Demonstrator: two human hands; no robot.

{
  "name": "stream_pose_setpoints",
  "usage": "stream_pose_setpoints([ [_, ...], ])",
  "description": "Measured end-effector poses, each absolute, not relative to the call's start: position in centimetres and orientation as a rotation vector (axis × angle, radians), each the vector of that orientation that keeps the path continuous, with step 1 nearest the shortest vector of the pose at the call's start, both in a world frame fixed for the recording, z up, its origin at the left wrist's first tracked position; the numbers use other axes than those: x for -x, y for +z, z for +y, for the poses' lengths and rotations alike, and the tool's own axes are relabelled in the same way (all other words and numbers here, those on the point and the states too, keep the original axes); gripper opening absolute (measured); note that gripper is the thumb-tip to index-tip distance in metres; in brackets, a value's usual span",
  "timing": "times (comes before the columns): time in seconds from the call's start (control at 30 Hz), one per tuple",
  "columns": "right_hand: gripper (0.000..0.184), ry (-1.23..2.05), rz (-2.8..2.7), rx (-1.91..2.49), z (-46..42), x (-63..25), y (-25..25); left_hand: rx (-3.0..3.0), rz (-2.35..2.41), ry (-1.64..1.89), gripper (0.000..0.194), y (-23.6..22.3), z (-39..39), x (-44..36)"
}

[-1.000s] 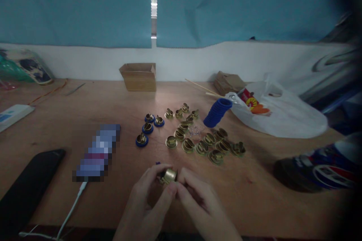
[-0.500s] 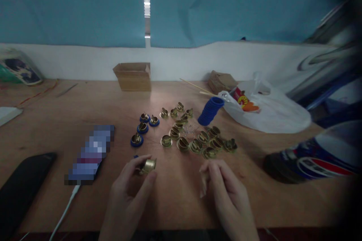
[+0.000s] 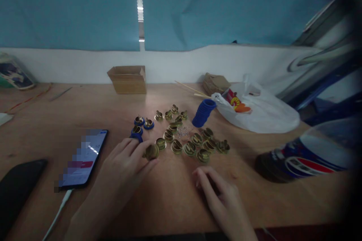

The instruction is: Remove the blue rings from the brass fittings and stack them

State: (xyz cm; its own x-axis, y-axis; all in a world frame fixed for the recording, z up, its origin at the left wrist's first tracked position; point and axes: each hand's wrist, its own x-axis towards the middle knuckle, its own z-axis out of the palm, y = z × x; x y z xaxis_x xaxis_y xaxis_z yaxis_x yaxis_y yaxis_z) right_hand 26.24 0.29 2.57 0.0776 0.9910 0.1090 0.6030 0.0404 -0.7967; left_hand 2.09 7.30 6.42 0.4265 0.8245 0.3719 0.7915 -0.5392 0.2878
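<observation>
My left hand (image 3: pixel 124 160) grips a brass-coloured, cup-shaped metal fitting (image 3: pixel 152 151) between thumb and forefinger, low over the table. Beside its other fingertips shows a blue ring (image 3: pixel 137 136); whether the hand touches it I cannot tell. Just beyond are brass fittings seated in blue rings (image 3: pixel 148 124), partly hidden by the hand. Several bare brass fittings (image 3: pixel 177 147) with upright tabs lie scattered across the middle. Behind them leans a stack of blue rings (image 3: pixel 203 113). My right hand (image 3: pixel 216 188) rests near the front with curled fingers; anything inside is hidden.
Left lie a charging phone (image 3: pixel 85 158) and a black flat object (image 3: pixel 21 184). At the back stand an open cardboard box (image 3: pixel 128 83) and a brown packet (image 3: pixel 216 83). To the right are a white plastic bag (image 3: pixel 271 113) and a cola bottle (image 3: pixel 305 154) on its side.
My left hand has moved forward with the brass fitting, toward the fittings in blue rings. The right hand has lowered slightly, and the pale scrap at its fingers no longer shows. The view shifted a little.
</observation>
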Motion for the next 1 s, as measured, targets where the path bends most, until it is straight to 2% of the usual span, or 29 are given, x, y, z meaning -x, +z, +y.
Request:
stream_pose_setpoints([
  [0.23,0.026,0.679,-1.640,1.645,0.4,-26.1,2.6,-2.867,1.417,0.493,0.022,7.4,12.1,-1.9],
  [0.57,0.026,0.674,-1.693,1.586,0.7,-26.3,2.5,-3.056,1.092,0.255,0.029,6.7,19.3,-5.1],
  [0.87,0.027,0.703,-1.674,1.592,0.7,-26.2,2.6,-3.103,0.962,0.169,0.014,6.2,20.2,-7.1],
  [1.0,0.027,0.701,-1.670,1.589,0.8,-26.2,2.6,-3.086,0.934,0.173,0.015,6.0,20.3,-7.6],
])
